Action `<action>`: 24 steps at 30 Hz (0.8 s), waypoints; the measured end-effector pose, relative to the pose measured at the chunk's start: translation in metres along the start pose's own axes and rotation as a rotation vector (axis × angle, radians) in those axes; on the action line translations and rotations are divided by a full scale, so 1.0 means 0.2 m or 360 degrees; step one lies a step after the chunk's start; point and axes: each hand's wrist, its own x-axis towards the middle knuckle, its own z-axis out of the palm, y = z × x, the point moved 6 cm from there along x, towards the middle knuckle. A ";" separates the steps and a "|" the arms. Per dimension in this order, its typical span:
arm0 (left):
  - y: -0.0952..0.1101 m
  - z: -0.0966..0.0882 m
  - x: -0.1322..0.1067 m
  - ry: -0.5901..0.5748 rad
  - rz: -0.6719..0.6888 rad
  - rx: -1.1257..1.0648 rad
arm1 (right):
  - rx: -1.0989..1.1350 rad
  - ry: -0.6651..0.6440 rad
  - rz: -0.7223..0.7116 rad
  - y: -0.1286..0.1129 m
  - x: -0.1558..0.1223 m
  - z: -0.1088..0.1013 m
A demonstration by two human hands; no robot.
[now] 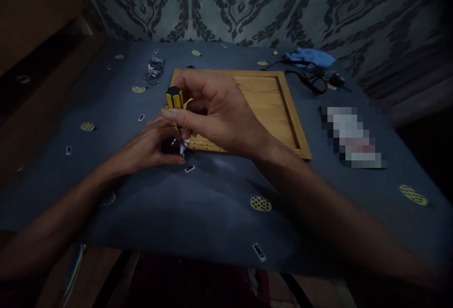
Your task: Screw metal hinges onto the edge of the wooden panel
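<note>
My right hand point(221, 114) grips a screwdriver point(174, 98) by its yellow and black handle, held upright with the shaft pointing down. At the near left corner of a framed wooden panel point(294, 119), my left hand point(154, 142) has its thumb and fingers closed around a small shiny metal fitting point(183, 149). The screwdriver's lower end meets this fitting, though fingers partly hide the tip. Small dark holes run along the panel's near edge. My right hand and wrist cover the panel's left part.
Several loose metal fittings point(154, 70) lie in a pile behind the left hand. Dark-framed glasses point(313, 82) and a blue cloth point(309, 57) are at the back right. A pixelated object point(354, 136) lies right of the panel. Brown furniture point(38, 11) borders the left; a patterned wall point(244, 6) stands behind.
</note>
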 end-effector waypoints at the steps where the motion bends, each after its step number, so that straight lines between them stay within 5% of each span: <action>1: 0.00 0.00 0.00 0.0006 0.0001 0.0002 | -0.0009 0.0008 0.0010 0.00 0.00 0.00; 10: 0.02 0.00 0.00 -0.0037 0.0005 0.0091 | -0.0073 -0.0145 -0.0047 -0.04 -0.01 -0.04; 24: 0.02 0.00 0.00 -0.0002 -0.0011 0.0031 | -0.0159 -0.0108 -0.0007 -0.06 -0.01 -0.03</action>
